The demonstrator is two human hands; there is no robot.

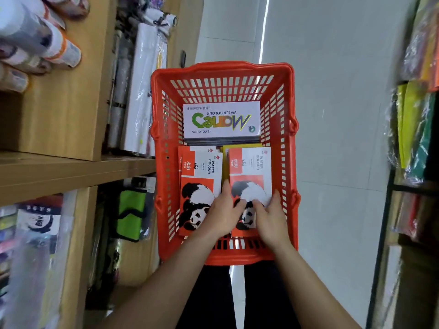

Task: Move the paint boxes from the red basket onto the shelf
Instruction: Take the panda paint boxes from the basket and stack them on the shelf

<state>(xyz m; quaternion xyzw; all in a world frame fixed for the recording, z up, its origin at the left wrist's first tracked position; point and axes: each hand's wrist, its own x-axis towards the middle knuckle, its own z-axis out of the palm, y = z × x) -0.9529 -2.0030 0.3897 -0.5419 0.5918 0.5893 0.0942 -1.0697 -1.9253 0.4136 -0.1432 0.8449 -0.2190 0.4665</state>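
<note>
Down in the red basket (223, 66), gripping the right panda paint box (250, 167) by its side edges with left hand (222, 216) and right hand (269, 220). Alongside, a second panda box (199, 184); beyond, a white water-colour box (221, 119).

Red is seen on the slotted plastic basket (223, 67); a black-and-white panda on orange-red is printed on the near-right cardboard box (249, 172).

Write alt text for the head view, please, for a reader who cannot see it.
Seen from above, a person's left hand and right hand grip the right panda box of water colours inside a red basket. A left panda box lies beside it and a white water colour box beyond them; wooden shelves of art supplies stand to the left.
</note>
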